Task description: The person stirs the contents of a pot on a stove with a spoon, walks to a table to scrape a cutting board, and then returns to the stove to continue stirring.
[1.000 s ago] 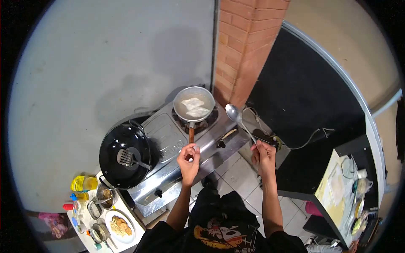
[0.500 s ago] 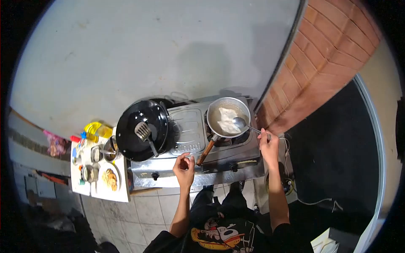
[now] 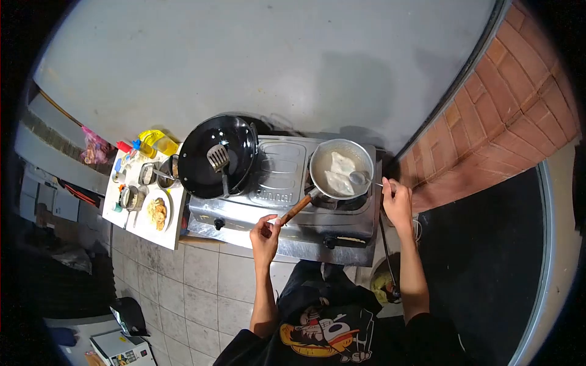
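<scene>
A saucepan with a wooden handle stands on the stove's right burner. It holds cloudy liquid and two pale, flat pieces of food that look like dumplings or dough. My right hand is closed on the thin handle of a metal spoon, whose bowl dips into the liquid at the pan's right side. My left hand is at the free end of the wooden handle, its fingers loosely curled with a gap to the thumb. The thumb appears to touch the handle's tip.
Left on the stove sits a black wok with a slotted spatula in it. A white side table carries a plate of food, bowls, and a yellow oil pouch. A brick pillar rises at right.
The view has shifted, placing the stove higher. The two food pieces sit farther apart in the pan. My left thumb is closer to the handle's tip; my right hand keeps the spoon.
</scene>
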The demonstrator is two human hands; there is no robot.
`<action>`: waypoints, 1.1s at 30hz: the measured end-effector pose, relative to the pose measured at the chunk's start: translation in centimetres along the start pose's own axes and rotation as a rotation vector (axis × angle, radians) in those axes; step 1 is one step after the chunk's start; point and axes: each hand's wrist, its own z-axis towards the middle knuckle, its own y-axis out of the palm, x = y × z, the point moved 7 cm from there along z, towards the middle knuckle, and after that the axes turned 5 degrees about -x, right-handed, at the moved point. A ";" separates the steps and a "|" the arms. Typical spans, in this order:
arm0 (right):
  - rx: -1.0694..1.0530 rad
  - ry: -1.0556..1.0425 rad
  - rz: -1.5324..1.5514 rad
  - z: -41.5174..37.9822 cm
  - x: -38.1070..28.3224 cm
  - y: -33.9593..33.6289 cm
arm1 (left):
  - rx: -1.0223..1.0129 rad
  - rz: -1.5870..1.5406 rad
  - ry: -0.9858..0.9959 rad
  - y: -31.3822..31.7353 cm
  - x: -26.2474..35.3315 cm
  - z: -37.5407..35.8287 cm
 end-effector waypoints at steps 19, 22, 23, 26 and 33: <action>0.138 0.220 0.103 -2.6 5.0 3.4 | -0.197 -0.072 0.036 -1.2 -0.6 3.2; 0.121 0.208 0.073 -2.6 4.8 3.6 | -0.207 -0.090 0.028 -1.3 -0.7 3.0; 0.126 0.199 0.083 -2.5 4.2 3.4 | -0.206 -0.095 0.028 -1.4 -0.8 2.8; 0.092 0.241 0.146 -2.7 5.0 3.6 | -0.214 -0.118 0.055 -1.2 -1.7 2.6; 0.078 0.114 0.080 -2.4 4.0 3.2 | -0.212 -0.081 0.036 -1.0 -1.2 1.8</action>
